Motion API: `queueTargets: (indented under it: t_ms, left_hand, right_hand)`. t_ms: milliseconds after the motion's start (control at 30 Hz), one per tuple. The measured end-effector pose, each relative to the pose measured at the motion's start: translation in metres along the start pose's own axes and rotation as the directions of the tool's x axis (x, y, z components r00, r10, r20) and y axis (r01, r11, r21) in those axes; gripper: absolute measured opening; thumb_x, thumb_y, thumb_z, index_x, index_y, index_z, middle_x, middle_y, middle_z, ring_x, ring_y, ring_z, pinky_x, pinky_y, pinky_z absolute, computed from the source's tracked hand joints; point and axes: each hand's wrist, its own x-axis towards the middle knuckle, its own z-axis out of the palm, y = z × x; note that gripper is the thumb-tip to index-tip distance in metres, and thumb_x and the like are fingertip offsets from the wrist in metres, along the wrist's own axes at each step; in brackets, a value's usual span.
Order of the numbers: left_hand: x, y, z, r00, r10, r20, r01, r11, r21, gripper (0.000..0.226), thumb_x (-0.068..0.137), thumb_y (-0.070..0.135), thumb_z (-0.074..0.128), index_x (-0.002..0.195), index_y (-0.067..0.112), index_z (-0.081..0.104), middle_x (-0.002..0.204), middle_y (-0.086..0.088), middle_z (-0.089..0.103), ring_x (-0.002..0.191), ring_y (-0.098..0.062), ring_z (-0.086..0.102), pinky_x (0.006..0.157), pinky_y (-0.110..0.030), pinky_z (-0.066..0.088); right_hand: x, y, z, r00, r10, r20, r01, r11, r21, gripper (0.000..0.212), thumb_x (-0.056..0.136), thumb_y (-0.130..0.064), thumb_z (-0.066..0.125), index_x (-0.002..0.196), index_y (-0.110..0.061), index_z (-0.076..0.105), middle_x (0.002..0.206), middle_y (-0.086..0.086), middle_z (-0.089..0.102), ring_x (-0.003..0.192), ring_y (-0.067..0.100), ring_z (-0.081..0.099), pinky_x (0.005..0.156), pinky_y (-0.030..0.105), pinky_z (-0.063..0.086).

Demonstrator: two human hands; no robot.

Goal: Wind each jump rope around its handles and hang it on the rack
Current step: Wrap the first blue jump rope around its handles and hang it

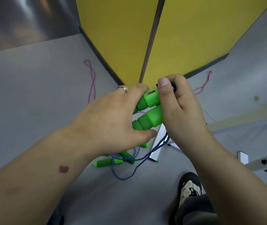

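Two green jump-rope handles (149,111) lie side by side between my hands, above the floor. My right hand (180,108) grips their thick ends, thumb on top. My left hand (113,117) closes around their narrow ends from the left, thumb underneath. A blue cord (155,148) hangs from the handles down to the floor. On the floor below lie more green handles (108,162) tangled with blue cord (123,174). The rack's top is out of view.
A pink rope (92,78) lies on the grey floor at the left, and another pink loop (204,83) at the right. A yellow cabinet corner (145,38) stands straight ahead. White metal frame legs (158,140) rest on the floor beside my shoe (190,189).
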Motion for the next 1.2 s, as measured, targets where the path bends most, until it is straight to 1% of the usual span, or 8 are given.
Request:
queueTargets:
  t_ms: [133, 267, 533, 733, 867, 1000, 1067, 1200]
  left_hand:
    - [-0.001, 0.003, 0.003, 0.999, -0.038, -0.037, 0.042, 0.994, 0.098, 0.067, 0.070, 0.074, 0.070, 0.118, 0.040, 0.038, 0.093, 0.012, 0.053, 0.083, -0.021, 0.059, 0.066, -0.038, 0.050]
    - [-0.003, -0.001, -0.004, 0.998, -0.033, -0.049, 0.040, 0.991, 0.129, 0.057, 0.071, 0.078, 0.061, 0.104, 0.038, 0.037, 0.083, 0.012, 0.051, 0.073, -0.018, 0.054, 0.060, -0.036, 0.043]
    - [-0.007, -0.004, -0.009, 0.998, -0.052, 0.041, 0.046, 0.991, 0.128, 0.057, 0.067, 0.082, 0.053, 0.096, 0.035, 0.038, 0.081, 0.012, 0.049, 0.067, -0.004, 0.048, 0.055, -0.034, 0.036]
    - [-0.008, -0.002, -0.007, 0.998, -0.010, -0.063, 0.019, 0.989, 0.147, 0.081, 0.073, 0.076, 0.065, 0.139, 0.040, 0.035, 0.114, 0.011, 0.056, 0.101, -0.022, 0.060, 0.074, -0.037, 0.048]
    - [-0.008, -0.004, -0.006, 0.997, -0.047, -0.058, 0.057, 0.981, 0.184, 0.063, 0.079, 0.073, 0.062, 0.125, 0.039, 0.036, 0.096, 0.012, 0.047, 0.084, -0.020, 0.053, 0.065, -0.035, 0.039]
    - [-0.008, -0.015, -0.012, 0.996, -0.028, 0.089, 0.035, 0.996, -0.085, 0.051, 0.071, 0.080, 0.055, 0.103, 0.042, 0.044, 0.081, 0.010, 0.058, 0.074, -0.008, 0.059, 0.066, -0.038, 0.051]
    - [-0.007, -0.018, -0.019, 0.980, -0.022, 0.198, 0.083, 0.948, -0.308, 0.047, 0.068, 0.084, 0.059, 0.093, 0.045, 0.050, 0.073, 0.014, 0.063, 0.064, -0.002, 0.059, 0.061, -0.034, 0.048]
    - [-0.005, -0.013, -0.019, 0.936, 0.032, 0.351, 0.238, 0.679, -0.694, 0.037, 0.068, 0.075, 0.075, 0.085, 0.044, 0.062, 0.063, 0.007, 0.063, 0.057, -0.018, 0.061, 0.054, -0.031, 0.048]
  right_hand:
    - [-0.002, -0.002, 0.001, 0.999, 0.034, -0.023, -0.034, 0.999, 0.001, 0.023, 0.104, -0.049, 0.043, 0.095, -0.031, 0.055, 0.073, -0.014, 0.056, 0.068, 0.005, 0.054, 0.064, 0.028, 0.047]
    - [0.000, -0.004, -0.003, 0.987, 0.098, 0.126, -0.102, 0.995, 0.023, 0.031, 0.106, -0.051, 0.037, 0.099, -0.030, 0.059, 0.077, -0.009, 0.056, 0.070, 0.012, 0.056, 0.065, 0.041, 0.050]
    - [-0.003, -0.002, -0.001, 0.962, 0.151, 0.229, -0.172, 0.982, 0.075, 0.035, 0.103, -0.053, 0.044, 0.084, -0.026, 0.058, 0.070, -0.003, 0.049, 0.062, 0.014, 0.048, 0.056, 0.036, 0.041]
    - [-0.001, -0.006, -0.002, 0.996, 0.085, 0.024, -0.086, 0.995, 0.041, 0.029, 0.102, -0.047, 0.050, 0.083, -0.028, 0.060, 0.063, -0.012, 0.051, 0.059, 0.008, 0.048, 0.056, 0.032, 0.041]
    - [-0.001, -0.005, -0.007, 0.992, 0.123, 0.031, -0.124, 0.991, 0.055, 0.032, 0.102, -0.051, 0.048, 0.087, -0.025, 0.060, 0.063, -0.014, 0.053, 0.057, 0.006, 0.049, 0.055, 0.029, 0.040]
    - [0.008, 0.003, -0.017, 0.907, 0.269, 0.324, -0.401, 0.788, 0.467, 0.048, 0.101, -0.059, 0.039, 0.085, -0.017, 0.055, 0.055, -0.001, 0.038, 0.042, 0.014, 0.031, 0.048, 0.025, 0.023]
    - [0.012, 0.005, -0.017, 0.888, 0.309, 0.340, -0.454, 0.699, 0.552, 0.049, 0.103, -0.055, 0.038, 0.077, -0.016, 0.051, 0.052, 0.001, 0.033, 0.041, 0.014, 0.023, 0.049, 0.027, 0.017]
    - [0.007, 0.011, -0.009, 0.962, 0.267, 0.061, -0.270, 0.893, 0.361, 0.046, 0.103, -0.051, 0.038, 0.066, -0.026, 0.049, 0.058, 0.005, 0.036, 0.048, 0.016, 0.028, 0.048, 0.029, 0.025]
